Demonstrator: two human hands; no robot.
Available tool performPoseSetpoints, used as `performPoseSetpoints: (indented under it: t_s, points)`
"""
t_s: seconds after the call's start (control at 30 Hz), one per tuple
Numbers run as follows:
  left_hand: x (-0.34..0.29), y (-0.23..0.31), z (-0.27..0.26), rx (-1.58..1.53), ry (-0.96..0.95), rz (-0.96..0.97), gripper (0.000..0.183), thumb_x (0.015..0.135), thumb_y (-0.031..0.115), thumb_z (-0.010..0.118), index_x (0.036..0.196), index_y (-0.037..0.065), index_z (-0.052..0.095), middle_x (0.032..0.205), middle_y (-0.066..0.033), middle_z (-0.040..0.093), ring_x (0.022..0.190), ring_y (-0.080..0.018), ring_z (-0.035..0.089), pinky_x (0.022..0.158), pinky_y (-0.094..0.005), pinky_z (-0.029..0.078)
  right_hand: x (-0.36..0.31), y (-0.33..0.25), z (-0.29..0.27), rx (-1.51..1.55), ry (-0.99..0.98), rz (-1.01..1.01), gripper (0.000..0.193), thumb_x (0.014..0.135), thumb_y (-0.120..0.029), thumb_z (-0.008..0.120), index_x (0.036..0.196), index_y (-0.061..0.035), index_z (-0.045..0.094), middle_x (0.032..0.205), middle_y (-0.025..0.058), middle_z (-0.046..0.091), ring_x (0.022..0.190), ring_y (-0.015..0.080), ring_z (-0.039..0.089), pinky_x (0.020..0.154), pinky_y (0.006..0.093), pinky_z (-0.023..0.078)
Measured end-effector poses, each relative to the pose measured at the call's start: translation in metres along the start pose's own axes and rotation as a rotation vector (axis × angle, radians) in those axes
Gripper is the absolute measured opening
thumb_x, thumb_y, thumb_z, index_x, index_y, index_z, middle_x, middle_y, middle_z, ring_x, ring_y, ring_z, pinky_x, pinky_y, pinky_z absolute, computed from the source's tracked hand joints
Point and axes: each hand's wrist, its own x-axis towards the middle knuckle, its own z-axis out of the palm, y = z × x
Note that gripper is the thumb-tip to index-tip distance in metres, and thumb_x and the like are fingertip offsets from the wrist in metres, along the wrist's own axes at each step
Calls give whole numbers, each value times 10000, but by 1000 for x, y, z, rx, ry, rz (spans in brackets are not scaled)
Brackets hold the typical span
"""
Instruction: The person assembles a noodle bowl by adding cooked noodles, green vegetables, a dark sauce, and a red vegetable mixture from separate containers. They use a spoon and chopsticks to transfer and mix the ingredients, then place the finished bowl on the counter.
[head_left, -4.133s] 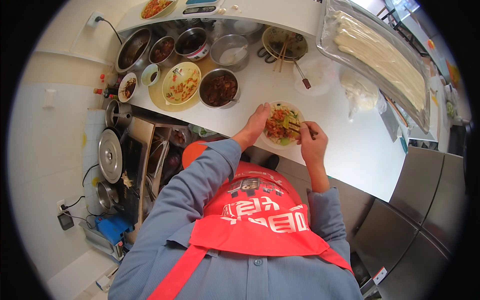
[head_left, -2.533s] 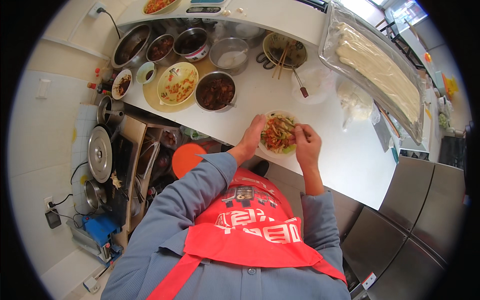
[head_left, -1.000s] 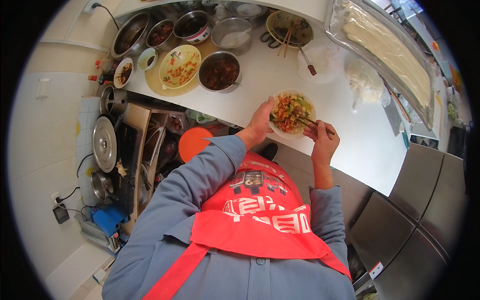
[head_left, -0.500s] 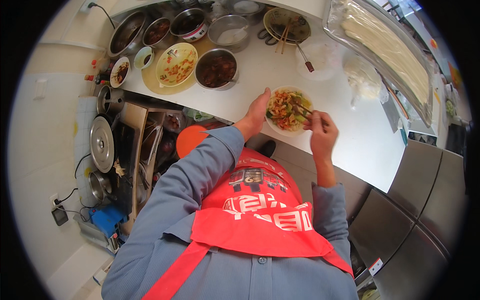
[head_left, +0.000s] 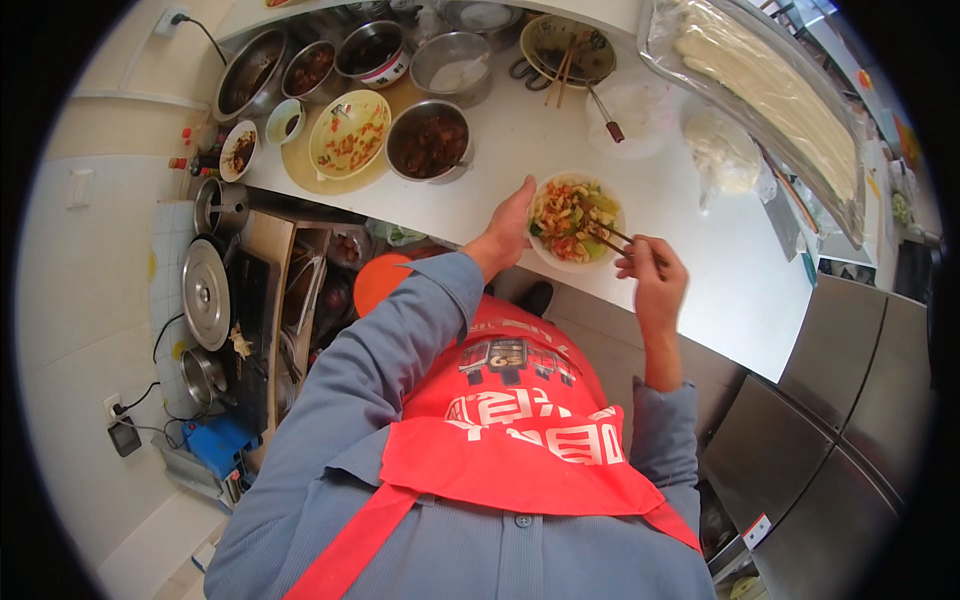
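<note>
A white bowl (head_left: 606, 195) of mixed food in red, green and yellow pieces sits near the front edge of the white counter (head_left: 700, 270). My left hand (head_left: 510, 225) grips the bowl's left rim. My right hand (head_left: 653, 272) is closed on a pair of chopsticks (head_left: 607, 236), whose tips reach into the food from the right.
Behind the bowl stand a metal bowl of dark food (head_left: 430, 142), a yellow plate of chopped food (head_left: 350, 135), several more metal bowls (head_left: 452, 65) and small dishes. A plastic-covered tray of pale dough strips (head_left: 765, 95) lies at the back right. Pots and a lid (head_left: 208, 295) fill the shelves at left; steel cabinets (head_left: 850, 440) at right.
The bowl stays in place with my left hand on its rim. My right hand has shifted the chopsticks about within the food over these seconds.
</note>
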Motion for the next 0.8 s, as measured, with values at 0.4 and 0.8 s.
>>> performPoseSetpoints:
  t_s: [0.4, 0.8]
  points:
    - [-10, -1, 5, -28, -78, 9, 677, 1030, 639, 378, 1467, 129, 468, 1454, -89, 509, 1370, -286, 413, 1122, -605, 312, 21, 50, 12, 354, 126, 100, 234, 1026, -121, 566, 1032, 107, 615, 896, 198, 695, 703, 236, 705, 637, 334, 620]
    - [-1, -27, -24, -116, 171, -94, 735, 1051, 606, 336, 1496, 22, 370, 1447, -203, 490, 1330, -341, 480, 1107, -603, 334, 13, -14, 4, 9, 48, -22, 182, 1000, -85, 604, 1010, 82, 677, 826, 122, 693, 662, 150, 672, 564, 266, 548]
